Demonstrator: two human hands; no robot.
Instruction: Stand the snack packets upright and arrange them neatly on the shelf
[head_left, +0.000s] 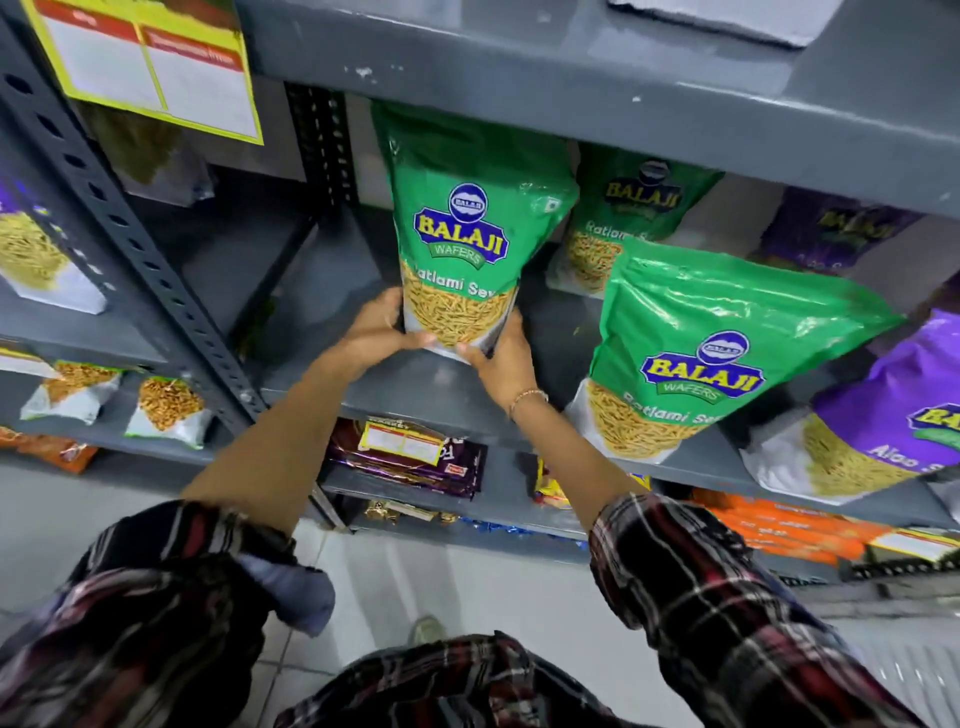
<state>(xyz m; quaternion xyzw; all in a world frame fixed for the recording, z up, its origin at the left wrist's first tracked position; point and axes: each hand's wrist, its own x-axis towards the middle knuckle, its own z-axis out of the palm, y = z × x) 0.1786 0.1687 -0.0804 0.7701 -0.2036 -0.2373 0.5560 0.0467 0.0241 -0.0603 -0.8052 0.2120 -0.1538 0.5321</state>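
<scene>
A green Balaji Ratlami Sev packet (462, 218) stands upright at the left of the grey shelf (395, 384). My left hand (376, 325) grips its lower left corner and my right hand (501, 358) grips its lower right corner. A second green packet (711, 343) stands at the shelf's front to the right, leaning left. A third green packet (631, 208) stands behind it. Purple Aloo Sev packets stand at the far right, one at the front (893, 405) and one at the back (831, 228).
The grey shelf above (571, 78) hangs low over the packet tops. A perforated upright post (156, 275) bounds the bay on the left, with more packets beyond it. Dark wrapped packs (410, 457) and orange packs (789, 530) lie on the shelves below. Pale floor tiles lie underneath.
</scene>
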